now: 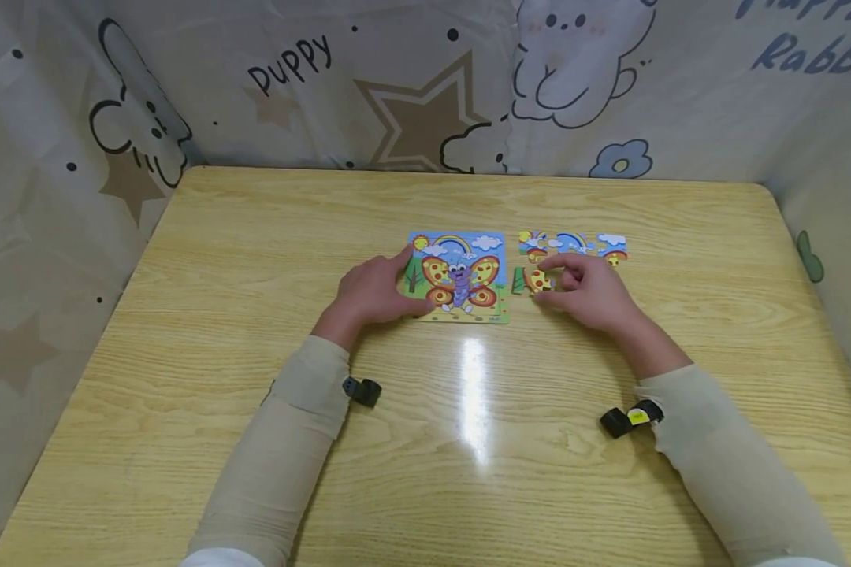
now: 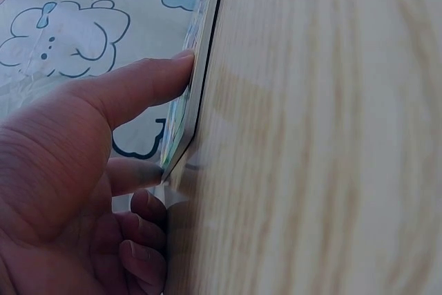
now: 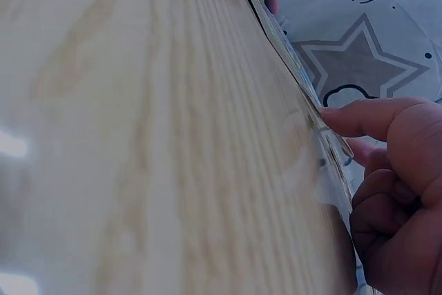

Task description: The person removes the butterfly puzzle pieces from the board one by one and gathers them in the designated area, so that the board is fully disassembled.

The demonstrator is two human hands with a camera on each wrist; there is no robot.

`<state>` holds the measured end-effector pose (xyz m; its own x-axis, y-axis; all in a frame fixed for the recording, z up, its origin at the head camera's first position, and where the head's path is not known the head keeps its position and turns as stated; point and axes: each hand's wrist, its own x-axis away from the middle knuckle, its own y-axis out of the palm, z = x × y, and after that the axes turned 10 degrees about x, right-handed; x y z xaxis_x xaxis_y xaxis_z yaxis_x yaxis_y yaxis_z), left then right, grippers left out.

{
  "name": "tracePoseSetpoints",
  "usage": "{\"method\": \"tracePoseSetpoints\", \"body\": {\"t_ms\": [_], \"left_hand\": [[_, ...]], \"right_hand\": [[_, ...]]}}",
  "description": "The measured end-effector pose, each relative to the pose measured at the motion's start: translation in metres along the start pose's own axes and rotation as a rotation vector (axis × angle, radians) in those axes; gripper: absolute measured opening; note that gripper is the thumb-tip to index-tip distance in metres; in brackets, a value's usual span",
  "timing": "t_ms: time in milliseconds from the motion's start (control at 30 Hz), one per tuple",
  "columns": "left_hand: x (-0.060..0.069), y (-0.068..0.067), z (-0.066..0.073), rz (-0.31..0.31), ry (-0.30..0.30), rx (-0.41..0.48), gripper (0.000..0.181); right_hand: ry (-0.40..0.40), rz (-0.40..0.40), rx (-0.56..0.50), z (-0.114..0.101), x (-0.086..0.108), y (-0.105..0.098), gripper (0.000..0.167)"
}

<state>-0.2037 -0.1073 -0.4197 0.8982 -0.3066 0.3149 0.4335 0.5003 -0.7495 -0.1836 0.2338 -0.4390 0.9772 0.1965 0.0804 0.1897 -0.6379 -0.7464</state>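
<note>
A butterfly picture puzzle board (image 1: 461,276) lies flat on the table. My left hand (image 1: 376,288) holds it at its left side, thumb on the near edge and index finger by the far corner. In the left wrist view, the thumb of the left hand (image 2: 62,143) presses the board's edge (image 2: 195,94), with the other fingers curled beneath. My right hand (image 1: 590,290) pinches a puzzle piece (image 1: 536,280) with red dots on yellow between thumb and index finger, just right of the board. In the right wrist view the right hand (image 3: 400,170) partly hides the pieces.
Several loose puzzle pieces with a sun, a rainbow (image 1: 570,241) and a cloud (image 1: 613,242) lie in a row behind the right hand. The wooden table (image 1: 425,488) meets a printed cloth (image 1: 411,87) at the back. Black wrist devices (image 1: 363,391) hang from both sleeves.
</note>
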Motion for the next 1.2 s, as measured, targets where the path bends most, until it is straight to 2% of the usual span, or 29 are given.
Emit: {"method": "tracePoseSetpoints", "body": {"t_ms": [200, 600, 1200], "left_hand": [[0.0005, 0.0002, -0.0002, -0.003, 0.000, 0.005, 0.105], [0.0015, 0.0009, 0.0002, 0.000, -0.008, 0.013, 0.106], [0.0021, -0.0005, 0.0005, -0.003, -0.012, 0.028, 0.105]], "right_hand": [[0.010, -0.013, 0.033, 0.0064, 0.0013, -0.0067, 0.037], [-0.042, -0.053, 0.053, 0.0054, -0.0001, -0.0107, 0.039], [0.011, -0.034, 0.031, 0.0091, -0.0045, -0.0077, 0.038]]}}
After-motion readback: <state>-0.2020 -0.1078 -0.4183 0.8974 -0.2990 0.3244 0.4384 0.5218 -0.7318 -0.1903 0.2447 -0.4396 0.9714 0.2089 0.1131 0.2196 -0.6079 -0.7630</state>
